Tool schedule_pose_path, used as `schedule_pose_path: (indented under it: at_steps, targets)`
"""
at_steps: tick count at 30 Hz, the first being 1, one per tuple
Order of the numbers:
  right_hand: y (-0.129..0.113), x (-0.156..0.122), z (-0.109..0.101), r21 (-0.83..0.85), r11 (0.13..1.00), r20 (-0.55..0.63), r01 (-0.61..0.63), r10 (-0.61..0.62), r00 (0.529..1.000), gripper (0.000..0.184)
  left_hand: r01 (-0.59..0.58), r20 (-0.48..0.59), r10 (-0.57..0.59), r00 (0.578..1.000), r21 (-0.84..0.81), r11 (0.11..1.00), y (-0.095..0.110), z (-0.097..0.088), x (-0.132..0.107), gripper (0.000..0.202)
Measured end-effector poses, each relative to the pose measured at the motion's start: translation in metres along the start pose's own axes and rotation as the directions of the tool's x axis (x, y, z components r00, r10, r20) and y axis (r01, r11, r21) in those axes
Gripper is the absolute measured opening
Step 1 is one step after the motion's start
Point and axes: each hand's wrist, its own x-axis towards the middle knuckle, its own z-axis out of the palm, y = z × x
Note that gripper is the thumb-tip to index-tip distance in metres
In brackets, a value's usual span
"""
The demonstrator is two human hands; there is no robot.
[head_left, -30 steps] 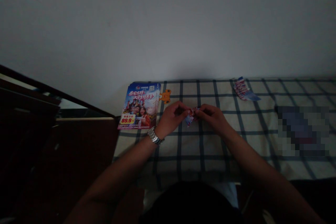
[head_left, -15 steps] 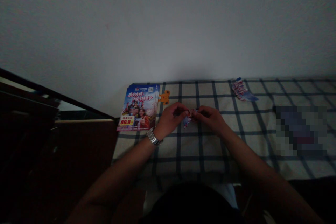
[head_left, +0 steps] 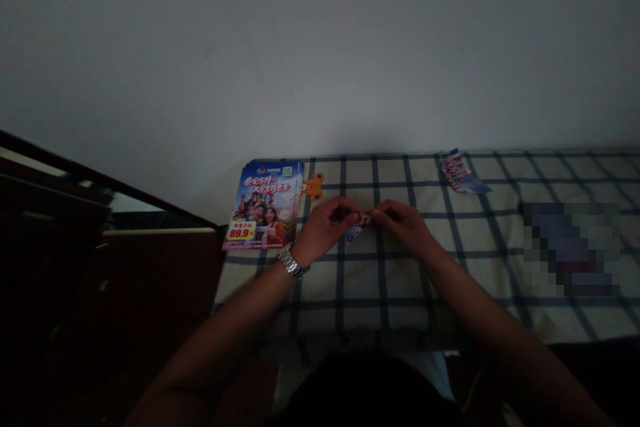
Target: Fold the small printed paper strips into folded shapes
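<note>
On my feed the room is dim: a bare pale wall (head_left: pixel 320 53) fills the upper half, and dark brown furniture (head_left: pixel 155 293) stands at the left. Against the wall runs a worktop under a cream cloth (head_left: pixel 410 300) with dark blue checked lines.

Near the middle of that cloth I have both hands close together, with a small printed paper (head_left: pixel 353 234) between them. The left hand (head_left: pixel 327 228) pinches it with thumb and forefinger, and a blue and white part hangs below those fingertips. The right hand (head_left: pixel 403 223) grips the reddish other end of the same paper, its thumb and finger closed. How the paper is folded I can't make out at this size. A silver metal watch (head_left: pixel 294 261) sits on the left wrist.

Left of the hands I see a stack of flyers (head_left: pixel 263 207), its top sheet printed with people, blossom and "89.9". An orange bear shape (head_left: pixel 313 187) lies at the stack's right edge; whether it is a loose thing or a print on the cloth, I can't tell.

Well to the right of the hands, near the wall, lies a pleated paper piece (head_left: pixel 465 177) in blue, pink and white. Further right and nearer me is a dark object (head_left: pixel 570 250), blurred into blocks.
</note>
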Motion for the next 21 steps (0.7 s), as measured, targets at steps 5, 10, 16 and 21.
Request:
schedule_pose_path:
  at_steps: [5, 10, 16, 21]
  targets:
    - [0.002, 0.000, -0.002, -0.037, 0.999, 0.015, 0.004, -0.004, 1.000, 0.035, 0.002, 0.020, -0.002, 1.000, 0.012, 1.000, -0.001, -0.001, 0.000, 0.016]
    - [0.005, 0.002, 0.000, 0.027, 0.999, -0.020, -0.025, 0.025, 0.999, 0.034, 0.011, -0.005, -0.011, 1.000, 0.007, 1.000, -0.001, 0.000, -0.001, 0.021]
    - [0.004, 0.000, 0.007, 0.081, 0.994, 0.012, -0.075, 0.074, 0.997, 0.031, 0.004, -0.044, -0.003, 0.999, 0.022, 1.000, -0.002, 0.001, -0.001, 0.022]
    - [-0.001, -0.003, 0.008, 0.002, 0.998, 0.058, -0.055, 0.055, 0.997, 0.029, 0.010, -0.051, -0.008, 0.999, 0.038, 0.999, -0.003, 0.001, -0.001, 0.022]
